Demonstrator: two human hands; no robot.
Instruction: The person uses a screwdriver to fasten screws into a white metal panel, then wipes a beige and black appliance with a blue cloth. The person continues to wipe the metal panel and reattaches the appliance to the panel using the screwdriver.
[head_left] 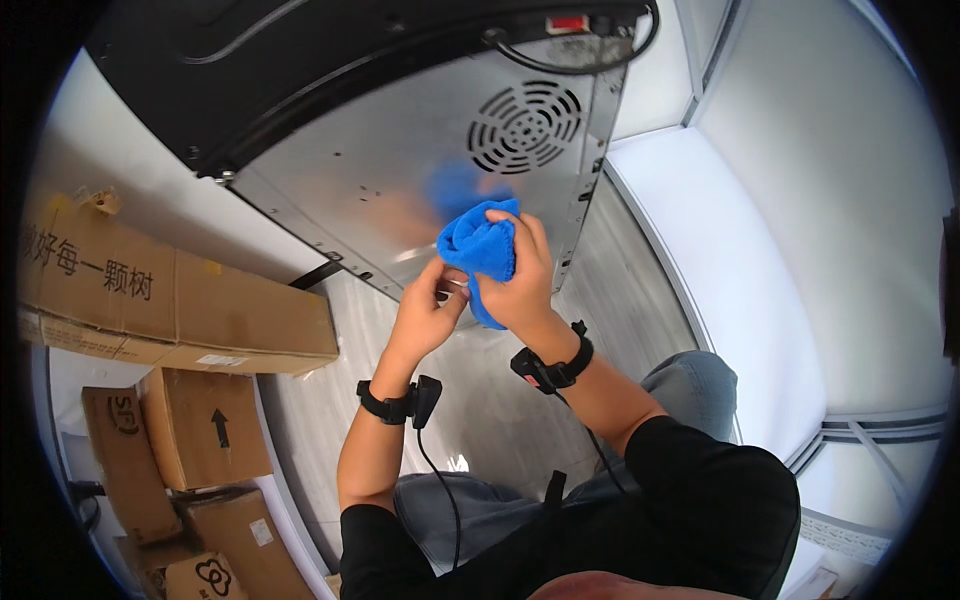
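Observation:
A bunched blue cloth (pixel 478 247) is gripped in my right hand (pixel 523 285), with part of it hanging below the palm. My left hand (pixel 425 308) is right beside it, fingers curled and thumb pressed in. Whether a fold of cloth or some small thing lies in that pinch is too small to tell. Just beyond both hands stands the bare metal panel (pixel 350 160) of a large black-topped appliance. A round slotted vent (pixel 525 127) is cut into the panel, and it dimly reflects the cloth.
A black cable (pixel 560 68) loops along the appliance's upper edge near a red switch (pixel 567 24). Several cardboard boxes (pixel 205 425) are stacked at the left, a long carton (pixel 250 315) above them. White panels (pixel 740 250) stand at the right. Grey floor (pixel 370 340) lies below.

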